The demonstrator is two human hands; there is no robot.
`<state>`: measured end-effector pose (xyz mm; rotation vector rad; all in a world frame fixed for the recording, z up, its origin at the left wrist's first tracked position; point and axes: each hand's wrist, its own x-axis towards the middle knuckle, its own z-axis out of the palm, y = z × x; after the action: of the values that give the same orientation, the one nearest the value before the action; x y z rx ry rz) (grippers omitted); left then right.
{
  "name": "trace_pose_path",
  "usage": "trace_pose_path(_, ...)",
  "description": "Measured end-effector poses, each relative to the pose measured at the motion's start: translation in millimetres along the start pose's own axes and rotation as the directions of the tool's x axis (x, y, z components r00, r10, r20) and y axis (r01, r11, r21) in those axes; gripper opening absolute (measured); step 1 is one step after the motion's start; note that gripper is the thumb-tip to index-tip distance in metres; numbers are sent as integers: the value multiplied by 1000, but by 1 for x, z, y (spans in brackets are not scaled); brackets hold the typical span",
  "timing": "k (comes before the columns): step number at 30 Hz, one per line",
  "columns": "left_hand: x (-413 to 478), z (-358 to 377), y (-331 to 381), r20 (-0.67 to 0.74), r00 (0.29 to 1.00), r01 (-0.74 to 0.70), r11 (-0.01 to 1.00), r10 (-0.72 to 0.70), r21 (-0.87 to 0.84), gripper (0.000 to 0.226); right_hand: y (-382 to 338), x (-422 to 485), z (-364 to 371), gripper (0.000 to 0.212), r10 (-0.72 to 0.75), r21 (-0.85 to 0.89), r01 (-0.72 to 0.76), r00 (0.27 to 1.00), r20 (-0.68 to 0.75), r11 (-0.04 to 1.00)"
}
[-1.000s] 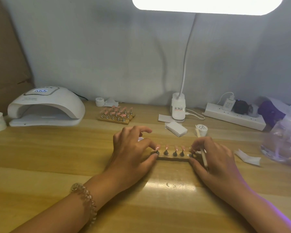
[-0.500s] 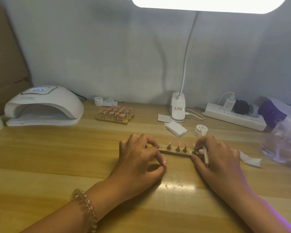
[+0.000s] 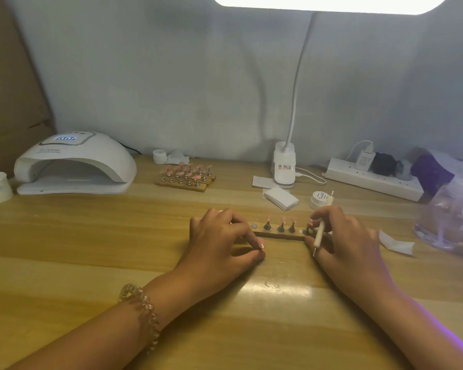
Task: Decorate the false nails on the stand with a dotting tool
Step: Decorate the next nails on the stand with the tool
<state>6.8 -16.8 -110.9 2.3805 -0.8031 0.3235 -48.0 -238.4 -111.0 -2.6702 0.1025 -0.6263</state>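
Both hands are down on the desk (image 3: 91, 263), apart, one at each end of the wooden stand (image 3: 278, 235), which lies crosswise in the middle of the desk. Three pink false nails (image 3: 282, 218) stand upright on their little holders in a row. The holder at the left end shows only a bare metal disc (image 3: 255, 225).

The left hand (image 3: 219, 236) has its fingers curled, thumb and forefinger tips meeting just in front of the stand's left end. I cannot tell whether anything is pinched between them. A coiled bracelet (image 3: 142, 313) sits on that wrist.

The right hand (image 3: 342, 239) grips the dotting tool (image 3: 320, 232), slanted, its metal tip pointing toward the near edge, while the thumb touches the stand's right end.

Just behind that hand sits a small white jar (image 3: 318, 200), with a stack of white pads (image 3: 280, 198) beside it. A nail lamp (image 3: 75, 164) fills the back left corner. A second stand of nails (image 3: 185, 176) waits near the back edge. A power strip (image 3: 372, 180) lies along the back right.
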Motion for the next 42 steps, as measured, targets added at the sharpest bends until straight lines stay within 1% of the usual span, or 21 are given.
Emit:
trace_pose_path(4,-1,1,-1,-6,1000,-4,1000,4,6,13,0,-1,0,34,-22,-7,22,1000,-5,1000)
trace_pose_path(10,-2,-2,-3,-14,999,-46,998,47,33,23,-3,-4,-1,46,-25,55,29,998,-63,998)
trace_pose_path(12,0,-7,-6,-18,998,-54,998,55,23,33,-4,-4,-2,43,-24,77,34,992,-126,996)
trace_pose_path(13,2,-9,-9,-49,998,-38,999,39,23,38,-5,-4,-3,39,-27,98,44,985,-169,994)
trace_pose_path(15,7,-15,-17,-161,985,73,996,-65,43,41,-8,-5,-8,25,-20,203,74,966,-259,976)
trace_pose_path(16,10,-17,-23,-204,969,155,987,-142,52,43,-11,-6,-10,17,3,295,88,956,-295,951)
trace_pose_path(17,12,-18,-30,-214,952,237,969,-219,65,47,-14,-6,-12,12,42,401,92,949,-313,912)
trace_pose_path(18,13,-18,-37,-189,939,307,948,-287,87,53,-18,-6,-12,16,99,508,75,946,-307,858)
trace_pose_path(19,13,-17,-42,-141,930,356,928,-340,110,60,-23,-6,-12,24,164,609,37,948,-272,793)
trace_pose_path(21,14,-15,-48,-57,925,379,917,-375,123,62,-32,-8,-9,33,278,771,-90,954,-116,631)
trace_pose_path(23,14,-13,-49,-43,939,344,934,-341,100,50,-36,-8,-5,34,329,847,-232,941,73,478)
trace_pose_path(24,14,-13,-49,-45,946,323,942,-320,93,43,-37,-8,-4,32,340,864,-283,930,141,417)
trace_pose_path(26,14,-13,-48,-47,955,296,952,-293,83,35,-36,-9,-4,25,344,878,-323,917,199,352)
trace_pose_path(29,14,-15,-43,-68,968,243,970,-243,-19,37,-37,-11,-7,19,322,889,-305,927,194,340)
trace_pose_path(30,13,-17,-39,-87,976,195,979,-200,-67,39,-38,-11,-8,20,315,894,-295,930,188,337)
trace_pose_path(32,10,-20,-29,-115,991,52,991,-66,-121,41,-41,-12,-10,25,320,903,-280,932,173,326)
trace_pose_path(34,4,-21,-16,-91,989,-124,990,118,-63,40,-44,-13,-11,26,343,916,-277,924,171,290)
trace_pose_path(36,-1,-18,-5,-41,956,-290,956,291,40,37,-48,-16,-10,22,341,935,-274,921,187,227)
trace_pose_path(37,-3,-16,0,-17,936,-349,934,351,70,36,-50,-17,-9,21,330,942,-271,924,195,200)
trace_pose_path(39,-6,-13,6,23,911,-412,906,412,99,38,-52,-21,-7,24,302,947,-269,930,208,178)
trace_pose_path(42,-8,-12,9,62,905,-426,894,422,140,39,-53,-24,-4,38,255,939,-273,942,218,208)
